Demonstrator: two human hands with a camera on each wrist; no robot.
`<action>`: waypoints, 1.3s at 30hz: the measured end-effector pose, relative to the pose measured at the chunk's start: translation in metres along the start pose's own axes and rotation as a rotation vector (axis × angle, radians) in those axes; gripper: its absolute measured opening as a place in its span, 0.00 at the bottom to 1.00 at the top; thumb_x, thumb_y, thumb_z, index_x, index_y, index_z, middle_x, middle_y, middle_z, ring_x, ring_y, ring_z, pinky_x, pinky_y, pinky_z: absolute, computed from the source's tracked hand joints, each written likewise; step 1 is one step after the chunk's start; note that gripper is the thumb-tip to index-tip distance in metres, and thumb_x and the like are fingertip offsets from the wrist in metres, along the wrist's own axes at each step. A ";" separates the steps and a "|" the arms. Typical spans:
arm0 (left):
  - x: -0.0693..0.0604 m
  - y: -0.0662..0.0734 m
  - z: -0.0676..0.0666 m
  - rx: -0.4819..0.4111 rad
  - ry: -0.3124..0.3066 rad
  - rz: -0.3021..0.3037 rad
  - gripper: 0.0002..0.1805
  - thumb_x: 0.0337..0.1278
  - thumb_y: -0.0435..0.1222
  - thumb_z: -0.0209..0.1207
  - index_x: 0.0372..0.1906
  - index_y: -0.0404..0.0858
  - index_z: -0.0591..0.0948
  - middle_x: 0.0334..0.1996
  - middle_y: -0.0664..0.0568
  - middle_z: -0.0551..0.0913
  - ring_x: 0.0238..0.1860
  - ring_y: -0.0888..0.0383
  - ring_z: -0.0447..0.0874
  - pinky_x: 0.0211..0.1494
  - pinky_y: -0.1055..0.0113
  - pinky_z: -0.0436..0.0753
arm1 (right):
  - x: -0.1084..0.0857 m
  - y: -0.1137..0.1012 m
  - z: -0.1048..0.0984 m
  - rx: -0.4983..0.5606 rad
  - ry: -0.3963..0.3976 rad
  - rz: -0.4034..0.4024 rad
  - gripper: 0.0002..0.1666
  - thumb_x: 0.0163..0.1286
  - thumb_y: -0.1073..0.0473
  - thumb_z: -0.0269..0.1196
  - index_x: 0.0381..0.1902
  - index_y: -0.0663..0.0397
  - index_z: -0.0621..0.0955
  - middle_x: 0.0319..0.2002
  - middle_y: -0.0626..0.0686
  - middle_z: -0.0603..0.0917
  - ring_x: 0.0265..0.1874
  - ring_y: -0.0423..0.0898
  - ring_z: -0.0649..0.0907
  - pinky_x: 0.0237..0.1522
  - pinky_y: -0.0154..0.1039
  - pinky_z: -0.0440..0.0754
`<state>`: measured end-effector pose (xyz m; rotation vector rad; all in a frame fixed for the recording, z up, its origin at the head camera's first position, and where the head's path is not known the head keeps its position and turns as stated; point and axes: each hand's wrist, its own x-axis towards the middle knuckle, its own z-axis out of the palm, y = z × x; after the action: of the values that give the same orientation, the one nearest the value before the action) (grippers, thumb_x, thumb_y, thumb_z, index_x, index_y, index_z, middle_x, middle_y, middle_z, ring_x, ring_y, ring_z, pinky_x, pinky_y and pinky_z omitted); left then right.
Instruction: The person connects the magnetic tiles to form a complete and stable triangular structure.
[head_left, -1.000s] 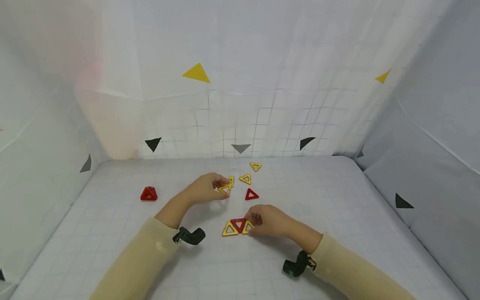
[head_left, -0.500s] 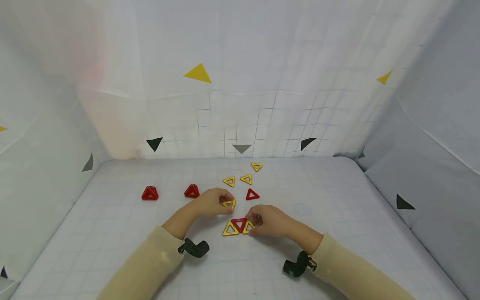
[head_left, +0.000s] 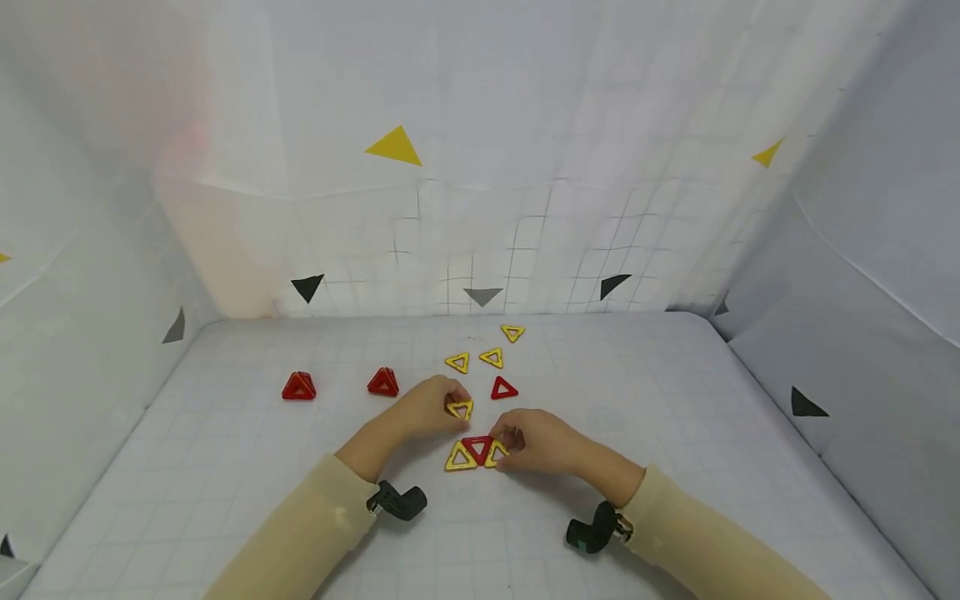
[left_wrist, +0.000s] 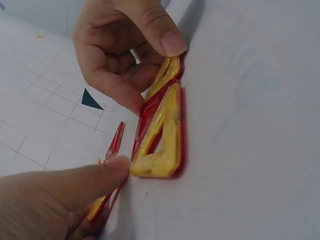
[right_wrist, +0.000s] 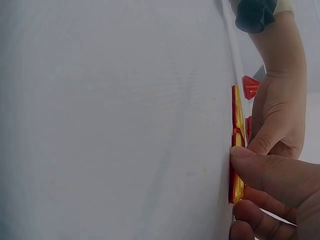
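My left hand (head_left: 431, 407) pinches a yellow triangular magnetic tile (head_left: 469, 408) just behind a short row of tiles. In that row, a red triangle tile (head_left: 477, 440) sits between a left yellow triangle tile (head_left: 461, 468) and a right yellow triangle tile (head_left: 490, 461). My right hand (head_left: 542, 442) pinches the row's right yellow tile between thumb and fingers, partly covering it. The left wrist view shows my left thumb (left_wrist: 107, 172) close to the row's near corner. Red lower faces show beneath the yellow tiles there.
Loose yellow tiles (head_left: 491, 358) and a loose red tile (head_left: 503, 389) lie behind my hands. To the left stand two red pyramid-like pieces, an outer red pyramid (head_left: 298, 387) and an inner red pyramid (head_left: 383, 382). A white curtain (head_left: 480, 225) rises behind the table.
My left hand has drawn nearer the row with one yellow tile, leaving another yellow tile behind. The inner red pyramid has come into sight. My right hand stays in place.
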<state>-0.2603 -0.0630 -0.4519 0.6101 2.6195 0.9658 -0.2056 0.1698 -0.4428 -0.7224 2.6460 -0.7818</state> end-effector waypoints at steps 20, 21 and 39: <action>-0.005 -0.001 -0.006 0.055 -0.032 -0.041 0.19 0.58 0.43 0.70 0.55 0.50 0.84 0.39 0.57 0.78 0.42 0.58 0.75 0.50 0.61 0.77 | 0.000 0.000 0.001 0.000 0.005 0.016 0.18 0.57 0.52 0.77 0.45 0.44 0.85 0.29 0.40 0.79 0.31 0.41 0.77 0.35 0.36 0.77; -0.006 0.000 -0.006 0.055 -0.036 -0.043 0.19 0.58 0.43 0.70 0.55 0.51 0.84 0.39 0.57 0.78 0.42 0.57 0.75 0.50 0.61 0.77 | 0.000 0.000 0.001 0.000 0.006 0.015 0.18 0.57 0.52 0.77 0.45 0.45 0.85 0.29 0.40 0.79 0.31 0.41 0.77 0.35 0.36 0.77; -0.012 0.010 0.002 -0.049 -0.043 -0.046 0.15 0.56 0.41 0.71 0.47 0.45 0.84 0.34 0.56 0.80 0.38 0.58 0.77 0.45 0.64 0.78 | -0.002 0.000 0.001 0.010 0.017 0.018 0.17 0.57 0.53 0.77 0.43 0.45 0.85 0.30 0.40 0.80 0.32 0.40 0.78 0.37 0.36 0.78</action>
<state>-0.2459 -0.0609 -0.4453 0.5498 2.5527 0.9881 -0.2037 0.1702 -0.4431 -0.6909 2.6582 -0.7993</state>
